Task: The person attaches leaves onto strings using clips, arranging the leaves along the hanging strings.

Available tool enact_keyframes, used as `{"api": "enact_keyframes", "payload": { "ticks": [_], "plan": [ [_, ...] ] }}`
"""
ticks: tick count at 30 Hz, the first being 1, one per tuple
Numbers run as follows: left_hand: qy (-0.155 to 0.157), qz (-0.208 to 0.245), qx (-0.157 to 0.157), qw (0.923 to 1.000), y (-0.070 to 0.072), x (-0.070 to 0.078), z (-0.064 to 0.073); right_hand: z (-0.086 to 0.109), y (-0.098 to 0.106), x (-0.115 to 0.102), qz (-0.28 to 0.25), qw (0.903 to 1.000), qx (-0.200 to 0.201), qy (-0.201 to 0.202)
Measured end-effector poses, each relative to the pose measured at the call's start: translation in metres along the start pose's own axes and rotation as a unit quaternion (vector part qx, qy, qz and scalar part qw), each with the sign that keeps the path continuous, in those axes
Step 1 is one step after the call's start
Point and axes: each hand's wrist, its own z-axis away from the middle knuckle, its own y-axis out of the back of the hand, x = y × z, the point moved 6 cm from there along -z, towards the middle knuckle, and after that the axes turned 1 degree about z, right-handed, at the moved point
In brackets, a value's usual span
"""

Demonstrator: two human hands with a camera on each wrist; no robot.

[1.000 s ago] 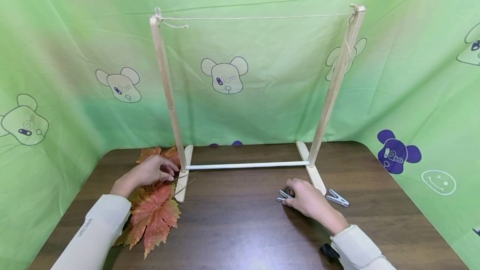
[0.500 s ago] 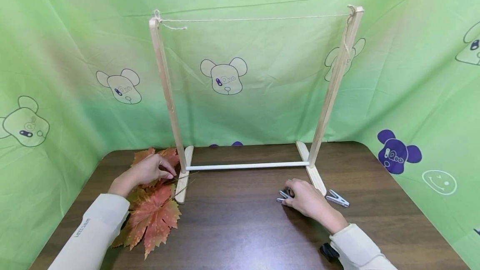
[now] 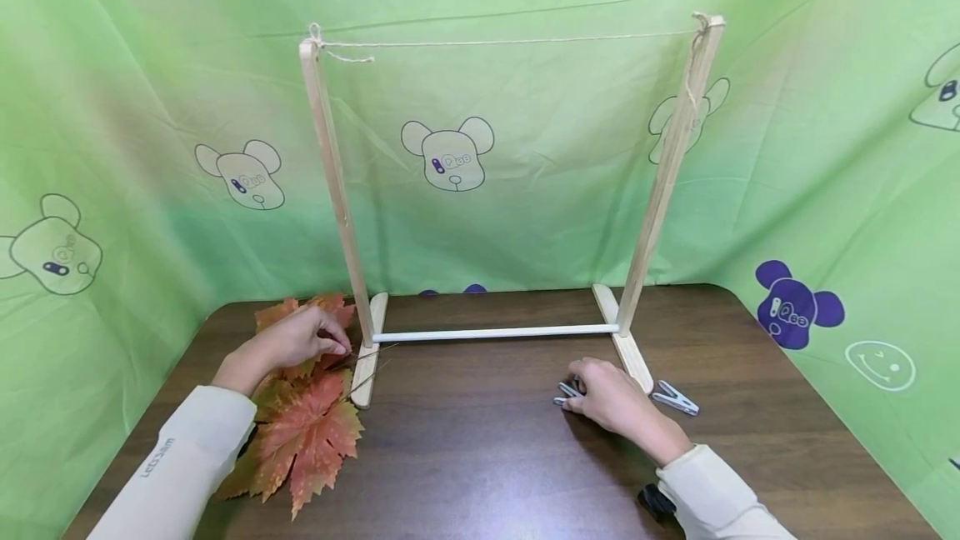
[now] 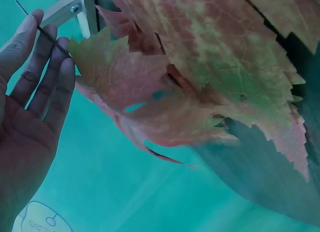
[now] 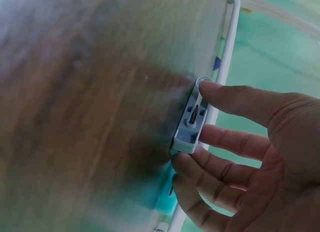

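At the left of the table, my left hand [image 3: 298, 337] pinches a thin dark stem [image 4: 54, 40] between thumb and fingertips. That stem belongs to a red-orange maple-like leaf [image 4: 135, 77] in the left wrist view. More leaves lie under and around the hand, including a large red one [image 3: 311, 432] in front of it. On the right, my right hand [image 3: 611, 398] holds a grey clothespin [image 5: 191, 119] low at the tabletop, thumb on one end and fingers along its side. A second clothespin [image 3: 676, 397] lies to the right of that hand.
A wooden frame stands at the back, with a left post [image 3: 335, 190], a right post [image 3: 671, 182] and a white bottom rod [image 3: 495, 332]. String [image 3: 502, 42] runs between the post tops. A printed green cloth [image 3: 570, 215] hangs behind the brown table [image 3: 480, 448].
My left hand has shifted slightly left, and the leaves at the back have slid left with it. My right hand stays nearly still at the clothespin.
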Motion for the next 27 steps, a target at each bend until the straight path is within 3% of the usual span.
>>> {"api": "enact_keyframes", "payload": {
  "ticks": [8,21,27],
  "plan": [
    [0.013,0.000,-0.011,0.9999,0.002,0.010,0.003,-0.001,-0.001,-0.002,-0.012,0.9999,-0.004,0.009],
    [0.001,-0.020,-0.020,0.9996,0.000,0.018,0.005,-0.004,-0.001,-0.005,-0.012,0.9999,-0.004,0.008],
    [-0.020,-0.039,-0.017,0.9989,0.004,0.026,0.003,-0.006,0.005,-0.006,-0.036,0.9991,0.012,0.020]
  ]
}}
